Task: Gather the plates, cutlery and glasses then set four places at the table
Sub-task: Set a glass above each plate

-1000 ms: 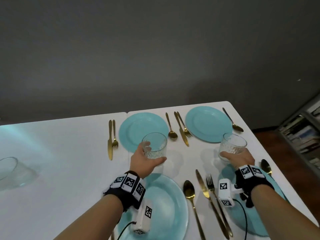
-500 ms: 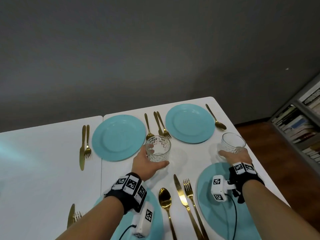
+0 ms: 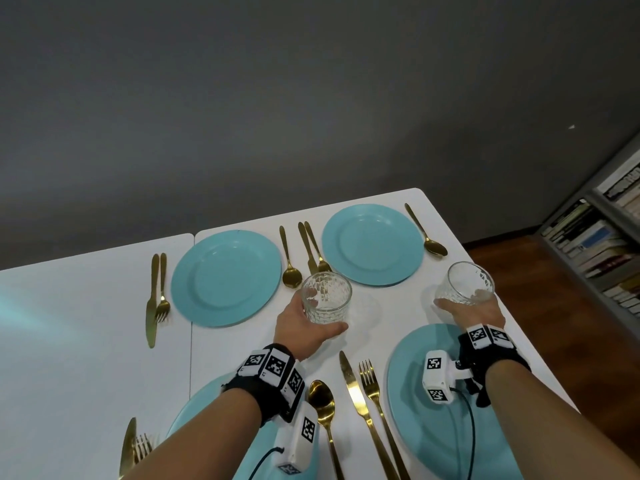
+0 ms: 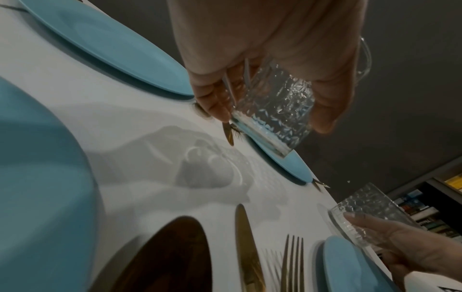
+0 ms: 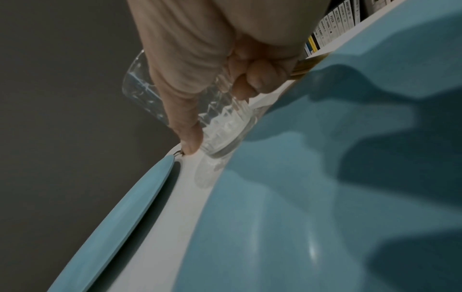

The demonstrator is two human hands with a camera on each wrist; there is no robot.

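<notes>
My left hand point(image 3: 311, 323) grips a textured clear glass point(image 3: 325, 299) around its side. It holds the glass above the white table point(image 3: 86, 341), between the far plates; in the left wrist view the glass point(image 4: 272, 110) hangs over its own shadow. My right hand point(image 3: 474, 311) grips a second glass point(image 3: 465, 284) near the table's right edge, just beyond the near right plate point(image 3: 415, 410). In the right wrist view this glass's point(image 5: 220, 126) base is at or just above the tabletop. Two more blue plates point(image 3: 225, 277) point(image 3: 372, 244) lie at the far side.
Gold cutlery flanks each plate: a knife and fork point(image 3: 156, 299) at far left, a spoon point(image 3: 291, 261) between the far plates, a knife point(image 3: 356, 393) and fork point(image 3: 372, 386) near me. A near left plate point(image 3: 194, 414) lies under my left forearm. A bookshelf point(image 3: 602, 244) stands at the right.
Both hands have carried their glasses to the right across the table. The head view has swung right, so the glass bowl at far left has dropped out of sight.
</notes>
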